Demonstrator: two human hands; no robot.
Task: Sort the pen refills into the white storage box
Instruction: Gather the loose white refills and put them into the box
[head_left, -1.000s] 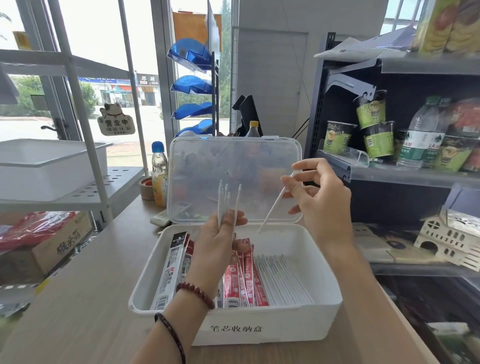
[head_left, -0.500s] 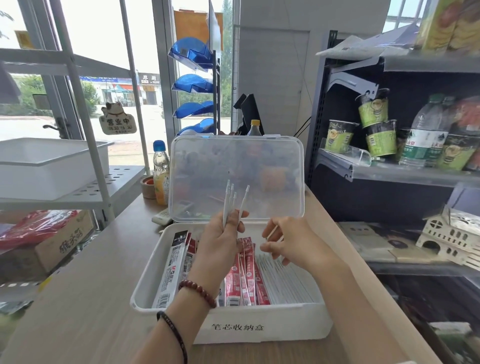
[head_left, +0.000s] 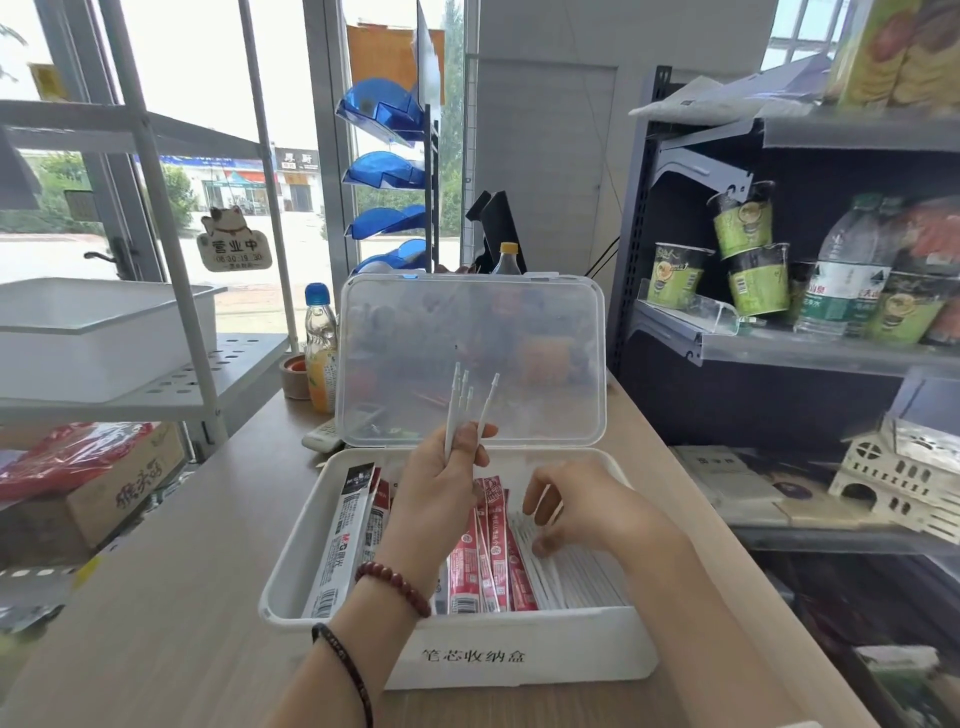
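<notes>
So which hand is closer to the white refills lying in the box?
Right. The right hand touches the refill row; the left hand is raised left of it, gripping other refills.

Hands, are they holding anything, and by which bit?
The left hand grips white refills by their lower ends. Right hand: cannot tell.

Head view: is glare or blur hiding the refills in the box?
Head view: the windows are blown out, but the white storage box is evenly lit, no glare; the right hand is slightly smeared over the loose refills; the left hand and its held refills are sharp; shelf goods at the right edge look soft and bent.
</notes>
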